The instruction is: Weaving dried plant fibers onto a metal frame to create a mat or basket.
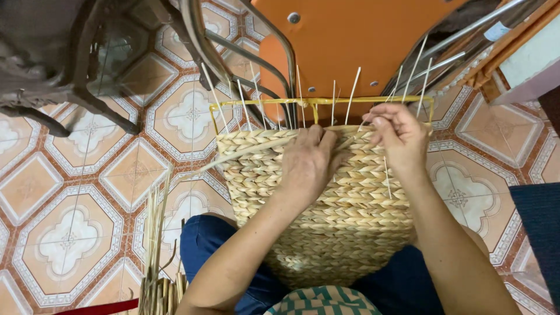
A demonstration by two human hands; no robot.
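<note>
Two bare hands are seen from the head camera at the top edge of a half-woven straw basket [326, 204], which is rested on the person's lap, against blue trousers [204, 245]. The left hand [309, 166] is laid flat on the basket's woven wall, fingers curled over the topmost braid and closed on a flat straw strand [245, 151] that is led off to the left of the basket. The right hand [399, 137] is held at the basket's upper right corner, its fingertips pinched narrowly on the weave beside a thin upright stake [353, 96]. A yellow wire frame [262, 102] is set just above the woven rows, with pale stakes rising through it. Beyond the basket an orange chair [350, 41] is stood on the patterned tile floor [70, 192]. Below and left of the basket, a bundle of loose straw [157, 274] is propped.
</note>
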